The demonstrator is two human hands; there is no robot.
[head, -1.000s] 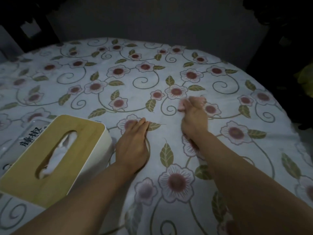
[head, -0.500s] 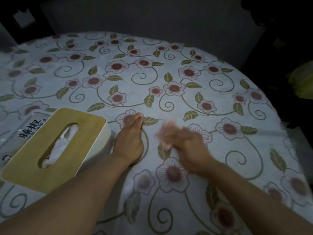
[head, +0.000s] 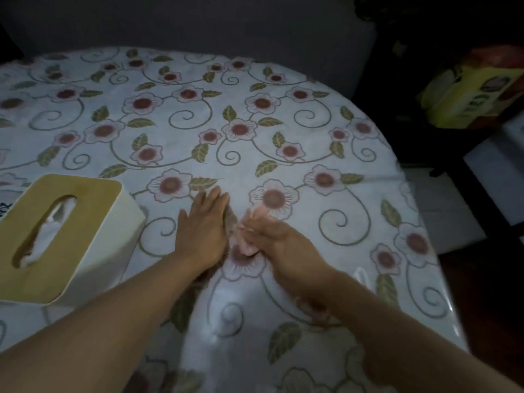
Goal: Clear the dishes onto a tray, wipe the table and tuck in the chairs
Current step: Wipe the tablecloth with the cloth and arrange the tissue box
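A round table (head: 354, 154) wears a white cloth printed with pink flowers and green leaves. My left hand (head: 202, 226) rests flat on the cloth near the middle, fingers straight and together. Just to its right, my right hand (head: 279, 242) grips a small pale pink wad, seemingly a tissue or cloth (head: 246, 236), pressed against the tablecloth; it is motion-blurred. The two hands lie close together, nearly touching. No dishes or tray are in view.
A white tissue box with a wooden lid (head: 62, 236) stands at the left, beside my left forearm. A flat packet with dark lettering (head: 5, 199) peeks out behind it. Beyond the table's right edge stands a yellow-green package (head: 467, 97) on dark furniture.
My right hand has swept from further out on the cloth back towards me and leftwards, ending beside the left hand. My left hand stays pressed in place. The view has shifted.
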